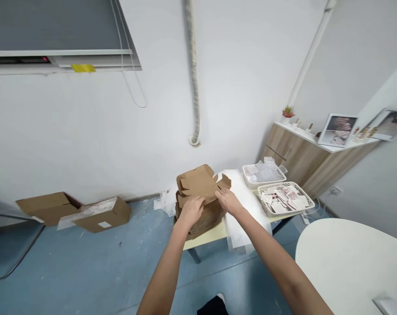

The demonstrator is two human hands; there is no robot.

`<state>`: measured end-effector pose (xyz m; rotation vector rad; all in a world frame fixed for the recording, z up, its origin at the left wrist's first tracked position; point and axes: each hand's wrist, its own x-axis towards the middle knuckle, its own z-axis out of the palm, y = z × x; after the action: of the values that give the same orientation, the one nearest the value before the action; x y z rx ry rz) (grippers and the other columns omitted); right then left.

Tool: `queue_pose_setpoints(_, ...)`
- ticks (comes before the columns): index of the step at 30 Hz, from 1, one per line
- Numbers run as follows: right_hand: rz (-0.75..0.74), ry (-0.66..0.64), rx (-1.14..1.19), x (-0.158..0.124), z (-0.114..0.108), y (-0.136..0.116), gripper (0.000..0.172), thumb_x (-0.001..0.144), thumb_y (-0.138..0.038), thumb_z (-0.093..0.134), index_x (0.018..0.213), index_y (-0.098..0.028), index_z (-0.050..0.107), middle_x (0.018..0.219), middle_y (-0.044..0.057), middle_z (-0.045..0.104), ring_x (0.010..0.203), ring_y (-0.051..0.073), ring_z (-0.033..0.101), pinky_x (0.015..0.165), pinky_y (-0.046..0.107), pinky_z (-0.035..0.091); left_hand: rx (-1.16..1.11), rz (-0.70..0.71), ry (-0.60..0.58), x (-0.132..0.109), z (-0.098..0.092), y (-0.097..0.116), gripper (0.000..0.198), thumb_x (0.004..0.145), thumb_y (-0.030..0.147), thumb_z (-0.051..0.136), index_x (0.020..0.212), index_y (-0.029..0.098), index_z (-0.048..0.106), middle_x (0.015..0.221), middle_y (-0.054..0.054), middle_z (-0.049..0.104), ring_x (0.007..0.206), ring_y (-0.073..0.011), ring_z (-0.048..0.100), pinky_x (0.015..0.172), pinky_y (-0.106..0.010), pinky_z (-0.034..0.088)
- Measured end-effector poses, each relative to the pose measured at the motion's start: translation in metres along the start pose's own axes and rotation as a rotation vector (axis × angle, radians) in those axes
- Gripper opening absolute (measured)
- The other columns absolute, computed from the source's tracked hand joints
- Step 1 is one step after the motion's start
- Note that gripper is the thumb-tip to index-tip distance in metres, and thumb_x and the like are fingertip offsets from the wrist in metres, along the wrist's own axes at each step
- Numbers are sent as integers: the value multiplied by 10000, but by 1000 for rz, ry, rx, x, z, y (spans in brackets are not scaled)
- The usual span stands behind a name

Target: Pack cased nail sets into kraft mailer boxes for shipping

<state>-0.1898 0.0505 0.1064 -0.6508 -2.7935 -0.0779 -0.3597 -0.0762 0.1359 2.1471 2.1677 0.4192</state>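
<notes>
A stack of flat brown cardboard box blanks [201, 214] sits on a small pale table [207, 236]. The top blank [198, 181] is lifted and tilted up at its far edge. My left hand [191, 211] grips its near left edge, fingers curled over the card. My right hand [228, 200] pinches its near right edge. Both arms reach forward from the bottom of the view.
White foam sheeting [244, 197] lies on the table to the right of the stack. Two white baskets [285, 199] hold small packets and clear bags. Open cardboard boxes [75, 210] lie on the blue floor at left. A round white table [349, 262] is at right.
</notes>
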Motion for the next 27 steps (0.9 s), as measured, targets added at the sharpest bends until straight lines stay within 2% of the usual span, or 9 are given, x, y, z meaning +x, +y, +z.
queue_pose_setpoints(3, 39, 97, -62, -36, -32, 17, 268, 863, 11, 347, 908, -182, 527, 793, 55, 631, 828, 193, 587, 1017, 348, 335, 2, 75, 71, 6, 2, 38, 347, 903, 107, 437, 1167, 234, 623, 1149, -51, 682, 1066, -208, 618, 961, -333, 441)
queue_pose_setpoints(7, 180, 139, -129, -118, -67, 43, 264, 886, -13, 335, 888, -190, 531, 790, 60, 618, 842, 199, 573, 1044, 354, 309, -46, 201, 95, 19, 24, 110, 377, 943, 143, 395, 1234, 248, 609, 1246, -33, 654, 1143, -195, 600, 1000, -333, 447)
queue_pose_setpoints(12, 383, 154, -239, -259, -103, 70, 258, 893, -31, 350, 859, -202, 540, 765, 48, 611, 801, 198, 552, 979, 338, 351, -141, 432, 67, 25, 64, 229, 379, 935, 132, 409, 1237, 228, 615, 1244, -34, 658, 1153, -189, 606, 1017, -350, 466)
queue_pose_setpoints(17, 557, 248, -407, -411, -126, 79, 294, 849, 23, 352, 777, -201, 528, 647, 17, 558, 673, 182, 502, 865, 314, 385, -264, 642, 54, 4, 121, 360, 400, 908, 92, 422, 1235, 219, 615, 1221, -48, 671, 1132, -185, 622, 992, -359, 499)
queue_pose_setpoints(20, 655, 274, -465, -498, -124, 73, 310, 819, 46, 350, 737, -203, 515, 619, 9, 536, 638, 175, 479, 820, 306, 386, -304, 757, 30, -18, 169, 424, 403, 913, 95, 417, 1247, 223, 605, 1233, -61, 663, 1144, -189, 616, 994, -377, 500)
queue_pose_setpoints(22, 722, 267, -473, -549, -114, 64, 300, 811, 45, 361, 725, -199, 512, 628, 15, 541, 640, 174, 482, 760, 294, 384, -318, 831, -11, -36, 203, 455, 415, 918, 90, 399, 1263, 217, 591, 1260, -67, 646, 1163, -191, 605, 1011, -395, 488)
queue_pose_setpoints(24, 796, 249, -453, -591, -97, 50, 290, 810, 41, 371, 725, -194, 518, 636, 18, 547, 633, 171, 484, 690, 283, 368, -318, 904, -78, -54, 236, 475, 424, 918, 78, 379, 1265, 203, 590, 1260, -63, 647, 1172, -193, 599, 1014, -399, 485)
queue_pose_setpoints(27, 901, 219, -378, -634, -62, 26, 292, 815, 39, 374, 717, -191, 526, 643, 20, 557, 622, 164, 493, 646, 276, 354, -273, 969, -185, -78, 279, 484, 492, 880, 22, 357, 1274, 212, 582, 1276, -53, 636, 1190, -188, 586, 1033, -417, 466)
